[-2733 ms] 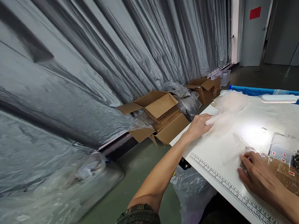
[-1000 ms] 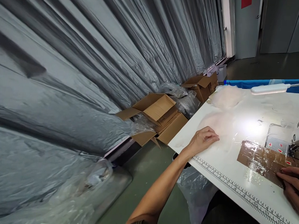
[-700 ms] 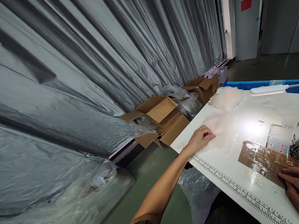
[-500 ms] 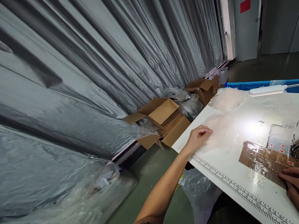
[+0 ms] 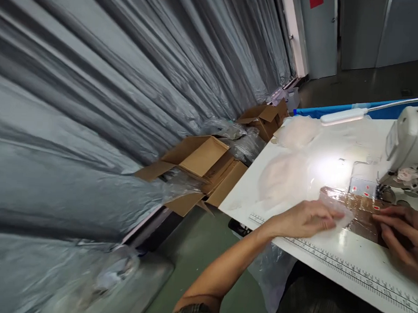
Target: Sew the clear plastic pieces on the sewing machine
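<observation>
Sheer white piece [image 5: 346, 219], one: pinched in left hand [image 5: 307, 218], above the desk [image 5: 240, 195], inside its ruled near edge. Brown taped cardboard [image 5: 361, 225], one: along that edge, touched by right hand [image 5: 406, 232]; whether gripped, cannot tell.

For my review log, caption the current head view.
Left hand holds a translucent white piece over a brown strip beside a sewing machine; right hand touches the strip.
</observation>
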`<action>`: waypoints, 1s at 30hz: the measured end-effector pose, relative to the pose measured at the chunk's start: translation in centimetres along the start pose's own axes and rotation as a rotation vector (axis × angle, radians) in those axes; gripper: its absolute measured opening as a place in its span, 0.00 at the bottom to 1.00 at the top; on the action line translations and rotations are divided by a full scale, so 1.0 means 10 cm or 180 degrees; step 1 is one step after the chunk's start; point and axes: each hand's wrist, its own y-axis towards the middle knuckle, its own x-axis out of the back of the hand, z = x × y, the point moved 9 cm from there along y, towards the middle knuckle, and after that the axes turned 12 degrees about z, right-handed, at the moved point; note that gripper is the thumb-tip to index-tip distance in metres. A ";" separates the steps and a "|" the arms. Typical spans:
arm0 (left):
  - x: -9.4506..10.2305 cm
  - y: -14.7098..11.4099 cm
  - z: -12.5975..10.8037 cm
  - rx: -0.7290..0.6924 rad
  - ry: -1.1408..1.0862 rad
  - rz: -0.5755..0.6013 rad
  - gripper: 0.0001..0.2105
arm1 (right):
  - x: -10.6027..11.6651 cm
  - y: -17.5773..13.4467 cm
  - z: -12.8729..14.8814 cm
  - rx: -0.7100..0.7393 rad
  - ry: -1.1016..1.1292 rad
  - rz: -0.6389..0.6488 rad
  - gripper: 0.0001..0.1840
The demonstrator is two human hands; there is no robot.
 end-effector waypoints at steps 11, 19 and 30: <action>0.26 0.36 0.08 0.0240 0.1638 -0.0784 0.04 | 0.08 0.01 -0.20 -0.0754 0.0401 0.0010 0.11; 0.13 0.38 0.00 -0.0114 0.2516 -0.0894 0.08 | 0.08 0.03 -0.15 -0.0606 0.0540 0.0057 0.11; -0.51 0.32 -0.89 -0.0885 0.0073 0.0671 0.08 | -0.20 -0.03 0.02 -0.1076 0.3060 0.1205 0.32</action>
